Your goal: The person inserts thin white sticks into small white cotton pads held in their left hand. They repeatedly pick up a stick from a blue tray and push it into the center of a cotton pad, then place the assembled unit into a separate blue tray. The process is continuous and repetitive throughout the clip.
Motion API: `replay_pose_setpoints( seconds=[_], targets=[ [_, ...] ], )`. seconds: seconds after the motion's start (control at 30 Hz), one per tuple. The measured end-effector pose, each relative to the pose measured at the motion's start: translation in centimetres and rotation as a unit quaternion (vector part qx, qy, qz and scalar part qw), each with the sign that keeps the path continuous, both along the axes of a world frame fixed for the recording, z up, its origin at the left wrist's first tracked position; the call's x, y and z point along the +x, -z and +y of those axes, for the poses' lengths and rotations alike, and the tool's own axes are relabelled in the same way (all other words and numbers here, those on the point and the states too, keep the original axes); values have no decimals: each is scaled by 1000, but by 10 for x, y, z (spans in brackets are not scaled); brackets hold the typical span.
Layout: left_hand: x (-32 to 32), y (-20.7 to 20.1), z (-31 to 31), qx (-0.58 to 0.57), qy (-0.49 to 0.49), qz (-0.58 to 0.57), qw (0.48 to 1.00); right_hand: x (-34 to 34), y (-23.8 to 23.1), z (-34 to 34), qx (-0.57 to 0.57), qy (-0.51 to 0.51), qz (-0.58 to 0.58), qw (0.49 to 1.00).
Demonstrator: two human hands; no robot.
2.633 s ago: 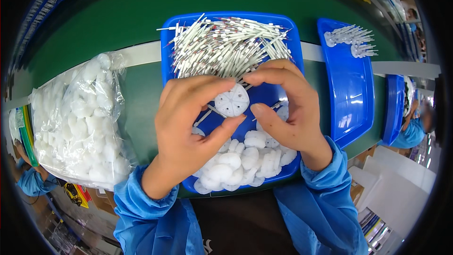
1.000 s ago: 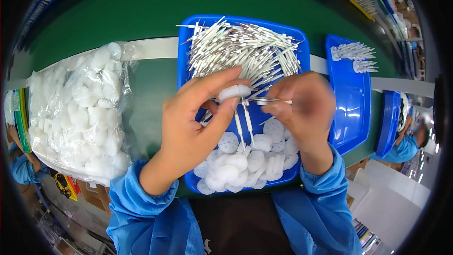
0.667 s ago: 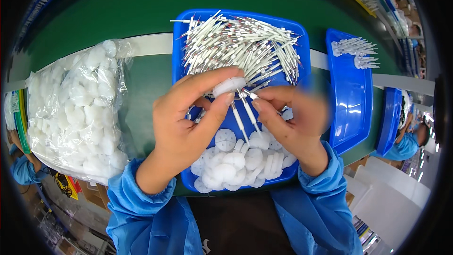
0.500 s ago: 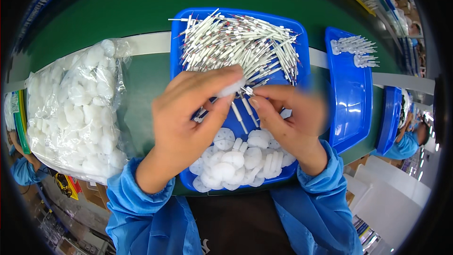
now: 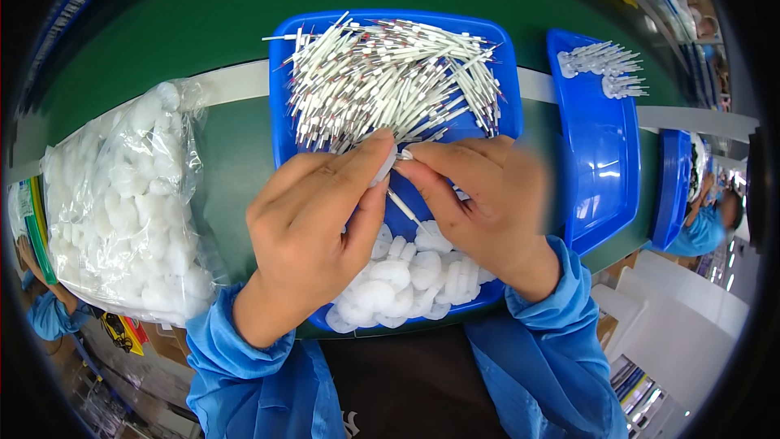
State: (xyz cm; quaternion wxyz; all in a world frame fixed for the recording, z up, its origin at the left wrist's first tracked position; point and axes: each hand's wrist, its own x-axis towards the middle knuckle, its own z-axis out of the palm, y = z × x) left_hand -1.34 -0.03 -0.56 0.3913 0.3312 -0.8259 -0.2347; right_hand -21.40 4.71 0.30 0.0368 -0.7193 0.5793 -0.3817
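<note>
The tray (image 5: 286, 126) is glossy blue plastic, like the second tray (image 5: 601, 171) to its right. The rods (image 5: 390, 77) in it look like smooth white plastic. The discs (image 5: 406, 280) are matt white with a dull finish. The bag (image 5: 122, 195) is clear, crinkled, shiny film. The surface (image 5: 236, 162) is matt green. The sleeves (image 5: 236, 366) are smooth blue cloth.

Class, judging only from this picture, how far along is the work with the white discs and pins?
Done: a few finished pieces lie in the side tray. In hand: the left hand and right hand pinch a disc with a pin. Left: a big pile of pins, loose discs and a full bag.
</note>
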Motion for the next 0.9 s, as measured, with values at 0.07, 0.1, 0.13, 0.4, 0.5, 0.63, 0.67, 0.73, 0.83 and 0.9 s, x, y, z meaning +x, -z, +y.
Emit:
replay_pose_setpoints(
  seconds=[0.07, 0.1, 0.13, 0.4, 0.5, 0.63, 0.67, 0.73, 0.83, 0.9],
  targets=[
    [-2, 1, 3, 14, -13, 2, 1000, 1, -1, 0, -3, -1, 15, 1000],
    [-2, 1, 5, 23, -22, 4, 999, 1, 0, 0, -6, -3, 9, 1000],
    [-3, 1, 7, 31, -30, 7, 999, 2, 1, 0, -10, -4, 4, 1000],
    [1, 3, 0, 120, -9, 45, 992, 0, 5, 0, 9, -14, -34, 999],
    [9, 3, -7, 191, 30, 82, 978, -6, 1, -2, 17, -40, -74, 996],
    [9, -2, -12, 130, 58, 62, 988, -18, -2, -5, 92, -97, -235, 963],
    [8, -2, -11, 114, 57, 61, 990, -18, -3, -3, 125, -106, -296, 941],
    [6, 0, -9, 83, 54, 58, 993, -14, -2, 0, 158, -114, -347, 917],
    [5, 0, -8, 64, 63, 57, 994, -11, 1, 3, 176, -111, -371, 905],
    [6, -1, -8, 75, 70, 62, 993, -14, 5, 3, 168, -116, -377, 903]
  ],
)
